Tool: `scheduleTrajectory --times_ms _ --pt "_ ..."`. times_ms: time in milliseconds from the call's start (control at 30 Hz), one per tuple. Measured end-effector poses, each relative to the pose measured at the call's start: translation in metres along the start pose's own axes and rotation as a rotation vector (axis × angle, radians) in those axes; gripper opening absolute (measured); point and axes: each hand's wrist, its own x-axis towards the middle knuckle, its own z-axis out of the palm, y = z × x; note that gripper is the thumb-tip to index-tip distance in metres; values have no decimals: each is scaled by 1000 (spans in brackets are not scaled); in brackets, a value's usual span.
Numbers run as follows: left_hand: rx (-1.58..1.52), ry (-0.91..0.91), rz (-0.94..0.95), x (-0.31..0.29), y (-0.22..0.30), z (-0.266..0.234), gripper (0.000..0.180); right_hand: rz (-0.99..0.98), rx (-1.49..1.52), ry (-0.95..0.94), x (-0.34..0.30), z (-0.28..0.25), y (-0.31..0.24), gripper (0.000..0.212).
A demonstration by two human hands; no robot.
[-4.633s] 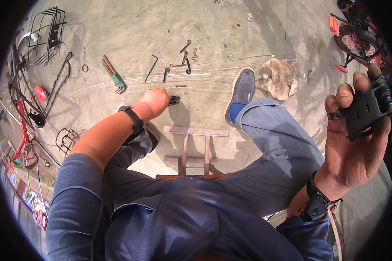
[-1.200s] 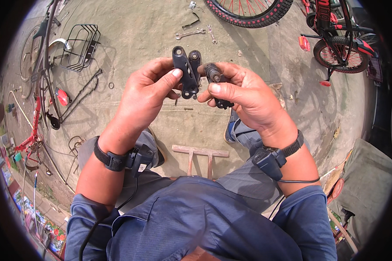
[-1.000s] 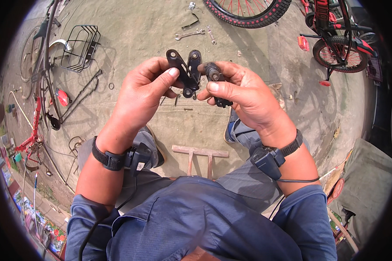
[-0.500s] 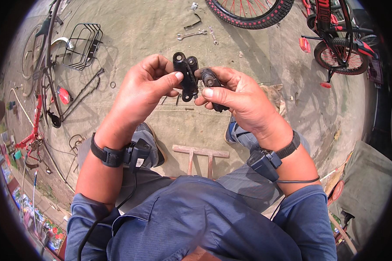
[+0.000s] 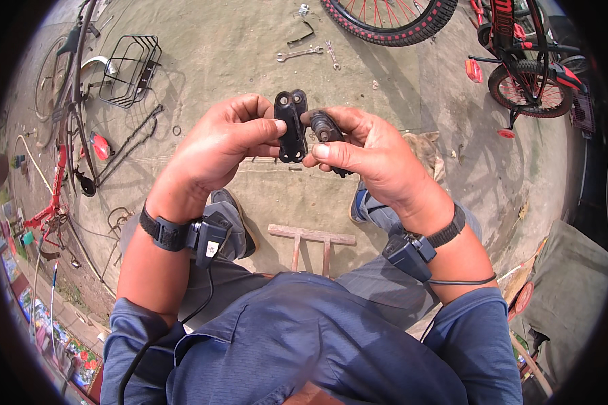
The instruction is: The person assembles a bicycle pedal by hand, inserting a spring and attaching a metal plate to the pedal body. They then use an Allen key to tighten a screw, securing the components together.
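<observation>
My left hand (image 5: pixel 226 138) pinches a pair of long black brackets (image 5: pixel 294 142) between thumb and fingers. The brackets lie side by side, with rounded ends and holes in them. My right hand (image 5: pixel 375 148) is closed on a black metal part with a ribbed round stud (image 5: pixel 323 127) that points up toward me. The thumb presses along its near side, and the lower end of the part shows below it. The two held pieces are close together in front of me, above the ground; whether they touch I cannot tell.
Two wrenches (image 5: pixel 299 54) lie on the ground ahead. At the left are a black wire basket (image 5: pixel 130 71), a chain (image 5: pixel 134 142) and bicycle frames. A bicycle wheel (image 5: pixel 402 37) and a black-red bicycle (image 5: pixel 513 54) stand at the far right. A wooden T-shaped piece (image 5: pixel 311 235) lies between my legs.
My left hand has turned the brackets more upright and lowered them slightly; their two ends now line up more closely. My right hand has hardly moved with its part.
</observation>
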Motion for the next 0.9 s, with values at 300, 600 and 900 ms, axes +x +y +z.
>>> scheduleTrajectory --times_ms 300,600,900 --pt "29 11 -8 1 1 0 13 -9 -59 27 -4 2 -1 53" --pt "135 -56 -51 -4 8 -5 14 -8 -113 -48 -2 -1 4 53" --pt "80 -46 -68 -3 5 -2 15 6 -86 -93 -5 -3 -2 54"
